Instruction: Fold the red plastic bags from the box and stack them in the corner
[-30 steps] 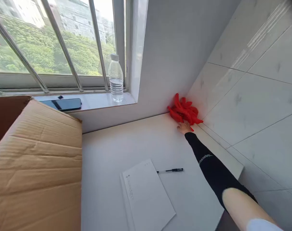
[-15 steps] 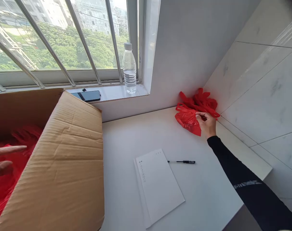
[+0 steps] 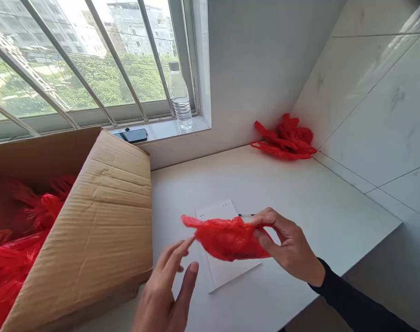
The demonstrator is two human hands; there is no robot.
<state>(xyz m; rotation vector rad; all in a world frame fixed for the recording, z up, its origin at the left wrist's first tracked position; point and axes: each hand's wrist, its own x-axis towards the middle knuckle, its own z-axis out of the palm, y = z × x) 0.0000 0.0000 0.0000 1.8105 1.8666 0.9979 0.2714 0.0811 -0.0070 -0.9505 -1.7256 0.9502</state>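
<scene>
A crumpled red plastic bag hangs in the air above the table, pinched at its right end between the thumb and fingers of my right hand. My left hand is at the bag's left end with thumb and fingers apart; a fingertip is at or very near the bag's edge, and I cannot tell whether it touches. Beneath the bag lies a white booklet, partly covered by it. A black pen shows only in part behind the bag and my right hand.
More red bags lie heaped in the table's far corner against the tiled wall. On the left stands an open cardboard box with red bags inside. A water bottle and a phone rest on the windowsill.
My right hand has brought one red bag from the corner heap toward me, over the booklet. My left hand has come from the box's opening to the bag's left end.
</scene>
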